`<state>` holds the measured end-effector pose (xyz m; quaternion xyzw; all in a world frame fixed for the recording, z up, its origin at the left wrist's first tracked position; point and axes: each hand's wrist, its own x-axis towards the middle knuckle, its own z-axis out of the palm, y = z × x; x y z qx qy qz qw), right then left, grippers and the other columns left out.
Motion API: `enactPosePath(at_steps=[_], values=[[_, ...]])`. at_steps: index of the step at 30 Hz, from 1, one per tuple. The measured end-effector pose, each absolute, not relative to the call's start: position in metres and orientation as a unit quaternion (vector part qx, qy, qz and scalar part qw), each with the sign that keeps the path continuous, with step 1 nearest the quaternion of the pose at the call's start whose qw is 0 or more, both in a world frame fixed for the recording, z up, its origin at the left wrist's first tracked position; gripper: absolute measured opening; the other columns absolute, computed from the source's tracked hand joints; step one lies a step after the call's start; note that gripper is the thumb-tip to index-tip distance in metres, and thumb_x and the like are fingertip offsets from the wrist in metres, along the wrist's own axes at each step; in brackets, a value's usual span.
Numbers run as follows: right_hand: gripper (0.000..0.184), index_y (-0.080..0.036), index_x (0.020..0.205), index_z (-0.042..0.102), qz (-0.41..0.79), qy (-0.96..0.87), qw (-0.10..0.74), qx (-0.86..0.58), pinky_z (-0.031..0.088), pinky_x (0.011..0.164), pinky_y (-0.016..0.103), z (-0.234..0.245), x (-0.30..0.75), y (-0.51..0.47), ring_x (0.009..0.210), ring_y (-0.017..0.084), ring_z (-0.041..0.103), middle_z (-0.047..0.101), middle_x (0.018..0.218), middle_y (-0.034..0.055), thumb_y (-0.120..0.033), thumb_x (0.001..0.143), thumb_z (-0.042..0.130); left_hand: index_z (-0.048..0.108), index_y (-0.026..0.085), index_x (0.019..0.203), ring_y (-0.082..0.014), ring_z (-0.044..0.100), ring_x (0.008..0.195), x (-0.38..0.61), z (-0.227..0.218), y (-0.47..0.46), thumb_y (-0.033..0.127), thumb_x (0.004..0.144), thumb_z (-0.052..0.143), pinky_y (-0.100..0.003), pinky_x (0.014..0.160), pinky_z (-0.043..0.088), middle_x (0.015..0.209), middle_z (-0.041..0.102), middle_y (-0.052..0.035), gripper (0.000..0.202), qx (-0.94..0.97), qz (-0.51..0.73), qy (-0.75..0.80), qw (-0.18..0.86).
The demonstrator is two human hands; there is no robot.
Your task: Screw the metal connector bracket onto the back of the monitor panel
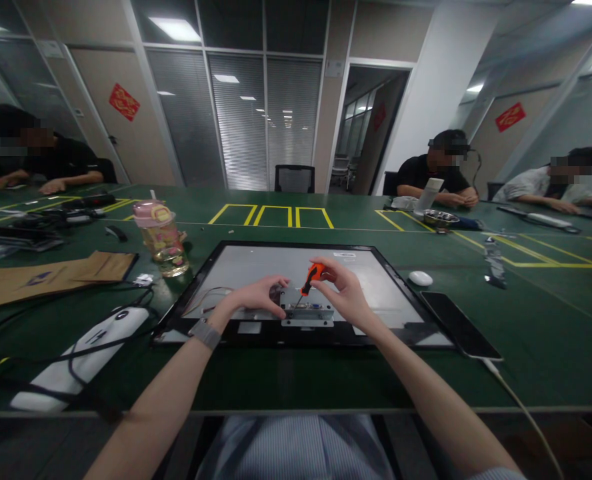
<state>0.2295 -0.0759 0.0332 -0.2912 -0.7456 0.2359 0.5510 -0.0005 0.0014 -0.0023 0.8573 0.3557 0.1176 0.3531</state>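
Note:
A flat display panel (236,267) with a black frame lies on the green table before me. Near its front edge sits a metal bracket (307,321) with connector ports. My right hand (343,287) grips an orange and black screwdriver (312,277) by the handle, its shaft slanting down to the bracket's left part. On the left side of the bracket rests my left hand (261,297), thumb and fingers curved around a dark part there; what its fingers hold is partly hidden. Thin wires (206,300) run across the panel left of that hand.
A white power strip (83,357) with black cables lies at left, near a brown paper bag (51,277) and a pink-lided cup (159,233). Right of the panel are a phone (459,323) with a cable and a white case (420,278). Other people sit across the table.

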Motion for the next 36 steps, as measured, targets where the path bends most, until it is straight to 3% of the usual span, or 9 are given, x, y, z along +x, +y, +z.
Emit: enactPosePath(at_steps=[6, 11, 15, 18, 21, 26, 36], values=[[0.041, -0.026, 0.127, 0.043, 0.279, -0.752, 0.537, -0.262, 0.052, 0.089, 0.041, 0.035, 0.229, -0.078, 0.099, 0.019, 0.063, 0.060, 0.116, 0.0091, -0.019, 0.088, 0.052, 0.049, 0.024, 0.111, -0.0301, 0.037, 0.128, -0.001, -0.004, 0.003, 0.043, 0.052, 0.082, -0.045, 0.107, 0.030, 0.138, 0.040, -0.0074, 0.070, 0.852, 0.122, 0.362, 0.358], [0.037, -0.026, 0.125, 0.043, 0.288, -0.747, 0.539, -0.261, 0.052, 0.091, 0.042, 0.037, 0.228, -0.081, 0.102, 0.020, 0.063, 0.059, 0.116, 0.0097, -0.019, 0.089, 0.051, 0.049, 0.025, 0.110, -0.0306, 0.039, 0.127, -0.001, -0.003, 0.001, 0.043, 0.052, 0.082, -0.045, 0.105, 0.032, 0.138, 0.041, -0.0070, 0.070, 0.849, 0.126, 0.365, 0.360], [0.037, -0.026, 0.125, 0.042, 0.281, -0.709, 0.587, -0.270, 0.052, 0.091, 0.041, 0.039, 0.228, -0.081, 0.095, 0.019, 0.066, 0.057, 0.117, 0.0088, -0.020, 0.090, 0.049, 0.050, 0.023, 0.109, -0.0304, 0.041, 0.126, 0.000, -0.003, 0.001, 0.042, 0.052, 0.082, -0.044, 0.105, 0.032, 0.137, 0.043, -0.0087, 0.069, 0.850, 0.132, 0.363, 0.358], [0.040, -0.027, 0.128, 0.040, 0.245, -0.672, 0.632, -0.298, 0.053, 0.087, 0.040, 0.040, 0.232, -0.080, 0.086, 0.017, 0.067, 0.056, 0.116, 0.0078, -0.021, 0.090, 0.047, 0.050, 0.022, 0.110, -0.0301, 0.041, 0.126, -0.001, -0.004, 0.002, 0.044, 0.051, 0.083, -0.042, 0.104, 0.033, 0.136, 0.043, -0.0092, 0.071, 0.850, 0.133, 0.361, 0.361], [0.040, -0.027, 0.125, 0.046, 0.157, -0.646, 0.663, -0.344, 0.055, 0.076, 0.036, 0.040, 0.236, -0.077, 0.078, 0.015, 0.063, 0.056, 0.101, 0.0044, -0.022, 0.086, 0.053, 0.050, 0.022, 0.112, -0.0305, 0.040, 0.127, -0.001, -0.006, 0.003, 0.045, 0.051, 0.083, -0.043, 0.104, 0.033, 0.137, 0.042, -0.0094, 0.072, 0.848, 0.129, 0.362, 0.365], [0.031, -0.026, 0.111, 0.058, 0.016, -0.659, 0.642, -0.391, 0.052, 0.067, 0.033, 0.040, 0.239, -0.076, 0.074, 0.015, 0.054, 0.053, 0.091, 0.0032, -0.021, 0.080, 0.061, 0.050, 0.023, 0.111, -0.0302, 0.039, 0.127, -0.002, -0.007, 0.004, 0.045, 0.050, 0.083, -0.045, 0.106, 0.031, 0.138, 0.041, -0.0086, 0.073, 0.846, 0.133, 0.355, 0.373], [0.028, -0.026, 0.110, 0.057, -0.025, -0.691, 0.610, -0.388, 0.050, 0.066, 0.032, 0.035, 0.232, -0.077, 0.074, 0.016, 0.054, 0.054, 0.091, 0.0042, -0.021, 0.082, 0.058, 0.051, 0.024, 0.110, -0.0296, 0.038, 0.127, -0.001, -0.002, 0.002, 0.044, 0.050, 0.083, -0.045, 0.107, 0.029, 0.137, 0.042, -0.0070, 0.071, 0.843, 0.130, 0.355, 0.382]])
